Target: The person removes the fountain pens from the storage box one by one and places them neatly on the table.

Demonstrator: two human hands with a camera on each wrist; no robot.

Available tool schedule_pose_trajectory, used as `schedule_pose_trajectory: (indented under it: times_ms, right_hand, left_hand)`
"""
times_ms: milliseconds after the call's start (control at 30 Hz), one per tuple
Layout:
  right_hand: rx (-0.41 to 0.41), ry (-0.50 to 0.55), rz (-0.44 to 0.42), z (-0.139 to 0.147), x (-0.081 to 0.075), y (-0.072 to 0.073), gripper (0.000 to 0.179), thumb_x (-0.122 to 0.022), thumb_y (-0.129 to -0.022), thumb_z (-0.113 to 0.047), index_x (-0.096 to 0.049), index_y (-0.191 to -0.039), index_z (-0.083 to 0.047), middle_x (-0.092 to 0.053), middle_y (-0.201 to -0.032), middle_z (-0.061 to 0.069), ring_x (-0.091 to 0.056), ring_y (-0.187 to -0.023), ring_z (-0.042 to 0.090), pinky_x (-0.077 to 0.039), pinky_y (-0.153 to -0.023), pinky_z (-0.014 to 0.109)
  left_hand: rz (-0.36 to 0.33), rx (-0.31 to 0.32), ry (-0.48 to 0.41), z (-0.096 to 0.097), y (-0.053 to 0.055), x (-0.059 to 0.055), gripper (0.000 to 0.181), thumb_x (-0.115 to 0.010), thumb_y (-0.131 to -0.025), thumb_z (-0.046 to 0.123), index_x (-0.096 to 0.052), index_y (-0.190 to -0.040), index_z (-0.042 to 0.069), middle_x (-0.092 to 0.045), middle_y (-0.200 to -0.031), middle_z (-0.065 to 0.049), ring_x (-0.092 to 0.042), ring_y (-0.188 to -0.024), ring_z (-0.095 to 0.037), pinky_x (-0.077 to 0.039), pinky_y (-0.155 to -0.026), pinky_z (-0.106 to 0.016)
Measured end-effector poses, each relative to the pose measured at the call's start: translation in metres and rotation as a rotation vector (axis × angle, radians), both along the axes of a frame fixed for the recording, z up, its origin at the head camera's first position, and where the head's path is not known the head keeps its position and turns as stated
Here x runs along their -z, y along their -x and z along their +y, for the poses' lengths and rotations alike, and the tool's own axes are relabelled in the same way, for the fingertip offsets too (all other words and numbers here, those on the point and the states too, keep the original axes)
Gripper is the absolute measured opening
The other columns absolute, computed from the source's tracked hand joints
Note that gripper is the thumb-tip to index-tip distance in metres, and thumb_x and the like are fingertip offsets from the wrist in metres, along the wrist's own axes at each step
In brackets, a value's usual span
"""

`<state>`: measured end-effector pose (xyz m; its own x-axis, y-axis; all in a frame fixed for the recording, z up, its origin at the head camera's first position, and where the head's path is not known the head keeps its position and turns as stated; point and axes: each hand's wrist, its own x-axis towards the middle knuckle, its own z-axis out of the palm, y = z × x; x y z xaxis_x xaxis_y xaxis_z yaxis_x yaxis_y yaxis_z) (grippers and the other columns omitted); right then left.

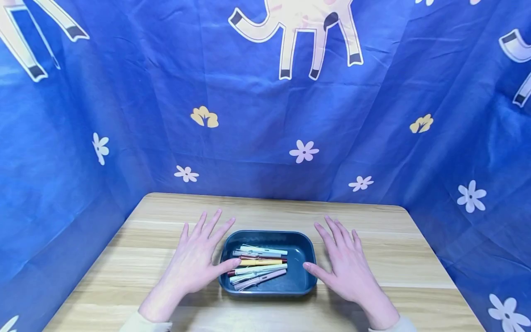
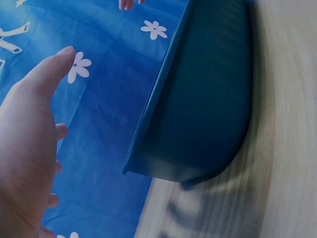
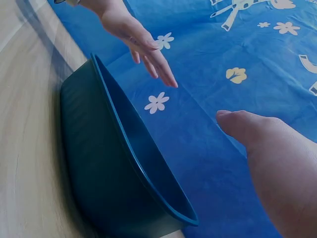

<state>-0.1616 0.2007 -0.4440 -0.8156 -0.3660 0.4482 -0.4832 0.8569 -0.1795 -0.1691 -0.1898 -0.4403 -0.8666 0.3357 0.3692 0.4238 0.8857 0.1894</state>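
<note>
A dark teal rectangular bin (image 1: 302,276) with rounded corners stands on the table, holding several pens side by side. Among them are a yellow pen (image 1: 261,262), a pale green pen (image 1: 269,268), a lilac pen (image 1: 269,276) and a light blue pen (image 1: 265,252); dark red shows beside the yellow one. My left hand (image 1: 197,260) spreads its straight fingers at the bin's left side, thumb over the rim in the head view. Opposite it, my right hand (image 1: 346,265) is spread likewise, its thumb overlapping the right rim. Neither hand holds anything. Both wrist views show the bin's outer wall (image 2: 203,94).
The wood-grain table (image 1: 174,221) has rounded far corners. Blue cloth (image 1: 249,147) printed with flowers and animals hangs behind it and along both sides.
</note>
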Motion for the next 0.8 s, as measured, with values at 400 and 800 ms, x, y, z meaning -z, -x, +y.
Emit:
schedule_pose_trajectory:
  times_ms: [400, 800]
  right_hand:
    - [-0.036, 0.021, 0.005, -0.008, 0.002, 0.003, 0.093, -0.062, -0.092, -0.075, -0.039, -0.165, -0.022, -0.029, -0.172, 0.006, -0.028, -0.155, 0.033, -0.021, -0.118, 0.075]
    - [-0.078, 0.063, 0.015, -0.014, 0.003, 0.005, 0.091, -0.064, -0.094, -0.072, -0.039, -0.165, -0.022, -0.029, -0.172, 0.004, -0.03, -0.155, 0.03, -0.024, -0.12, 0.071]
  left_hand:
    - [-0.012, -0.013, -0.021, -0.004, -0.002, 0.006, 0.095, -0.058, -0.089, 0.083, -0.029, -0.168, 0.039, -0.019, -0.176, -0.005, -0.017, -0.158, -0.046, -0.014, -0.114, -0.085]
    - [-0.037, -0.027, -0.05, -0.005, -0.003, 0.011, 0.092, -0.061, -0.092, 0.077, -0.028, -0.169, 0.038, -0.019, -0.176, -0.004, -0.018, -0.158, -0.045, -0.016, -0.115, -0.084]
